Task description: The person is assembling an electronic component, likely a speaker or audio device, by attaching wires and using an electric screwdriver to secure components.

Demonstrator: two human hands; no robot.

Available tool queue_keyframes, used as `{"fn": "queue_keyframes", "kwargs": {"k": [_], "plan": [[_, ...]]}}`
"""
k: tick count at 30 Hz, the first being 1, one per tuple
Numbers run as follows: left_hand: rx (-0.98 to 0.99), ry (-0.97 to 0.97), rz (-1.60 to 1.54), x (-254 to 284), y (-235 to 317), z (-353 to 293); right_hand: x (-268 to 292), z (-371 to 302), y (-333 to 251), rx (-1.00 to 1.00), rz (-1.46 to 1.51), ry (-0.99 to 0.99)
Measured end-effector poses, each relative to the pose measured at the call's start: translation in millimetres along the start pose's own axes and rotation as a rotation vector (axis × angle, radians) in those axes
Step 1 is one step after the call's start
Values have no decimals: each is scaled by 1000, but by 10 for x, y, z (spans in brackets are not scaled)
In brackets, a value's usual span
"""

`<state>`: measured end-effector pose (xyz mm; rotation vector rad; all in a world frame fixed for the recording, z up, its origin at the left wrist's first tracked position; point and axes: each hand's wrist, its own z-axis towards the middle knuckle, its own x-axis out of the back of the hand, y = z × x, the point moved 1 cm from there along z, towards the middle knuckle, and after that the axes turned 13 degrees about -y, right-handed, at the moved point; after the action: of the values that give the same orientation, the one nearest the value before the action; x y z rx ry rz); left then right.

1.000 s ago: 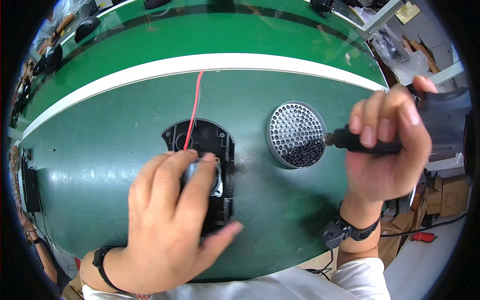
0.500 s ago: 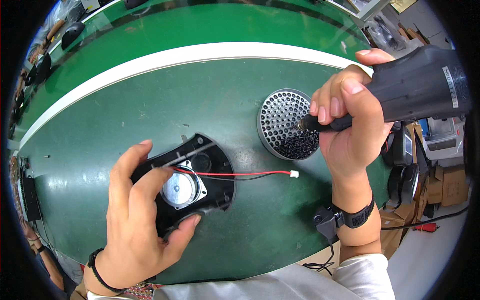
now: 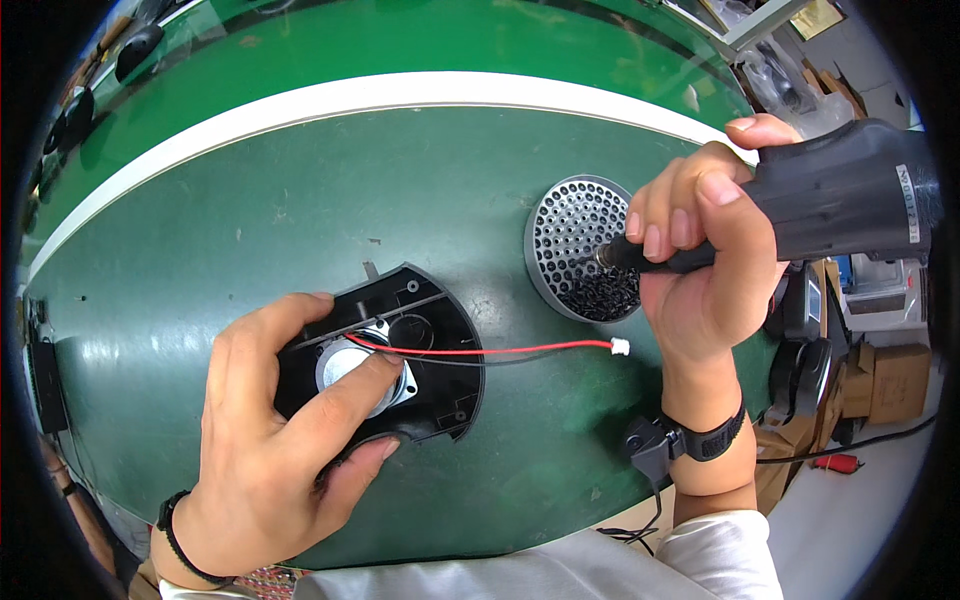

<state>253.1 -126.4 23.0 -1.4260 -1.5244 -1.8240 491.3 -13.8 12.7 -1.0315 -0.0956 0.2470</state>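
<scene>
On the green table my left hand (image 3: pixel 285 420) grips a black plastic housing (image 3: pixel 450 345), thumb at its near edge and other fingers over its left side. One finger presses on the round silver speaker (image 3: pixel 345 365) set in the housing. Red and black wires (image 3: pixel 520 349) run right from the speaker to a white connector (image 3: pixel 620 347). My right hand (image 3: pixel 715 240) is closed round a black electric screwdriver (image 3: pixel 840 200). The screwdriver's tip points left, over a round grey screw tray (image 3: pixel 533 240) with a perforated plate. Black screws (image 3: pixel 600 293) lie heaped in the tray's near part.
A white strip (image 3: pixel 440 88) crosses the far part of the table. Beyond the right edge stand cardboard boxes (image 3: pixel 895 385), black devices (image 3: pixel 797 370) and a red object (image 3: pixel 838 463). Another person's arm (image 3: pixel 85 515) shows at the lower left.
A finger of my left hand has moved onto the speaker. The housing has turned slightly and sits a little further right. The screwdriver remains over the screw tray.
</scene>
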Motion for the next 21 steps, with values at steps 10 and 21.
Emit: {"fn": "queue_keyframes", "kwargs": {"k": [10,21], "plan": [[-67,16,56,-12,-91,22,43,-50,61,30,7,-92],[-62,86,65,-81,-152,-7,53,-28,83,34,10,-146]]}}
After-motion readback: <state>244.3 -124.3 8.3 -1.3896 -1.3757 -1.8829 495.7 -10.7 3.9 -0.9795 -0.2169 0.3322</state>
